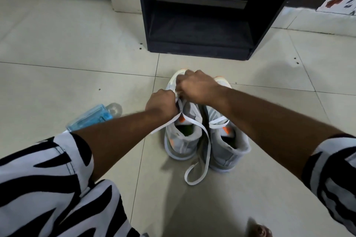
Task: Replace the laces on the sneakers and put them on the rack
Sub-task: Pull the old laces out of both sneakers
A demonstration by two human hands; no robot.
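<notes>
Head view: two grey sneakers (202, 132) side by side on the tiled floor (57, 82), toes toward the dark rack (200, 25) just beyond. Left hand (161, 103) curled over the left sneaker (182, 140), gripping its white lace (206, 146). Right hand (196, 85) curled nearer the rack, pinching the same lace. Loose lace end looped on the floor behind the heels. Blue bottle (92, 116) lying left of the sneakers.
</notes>
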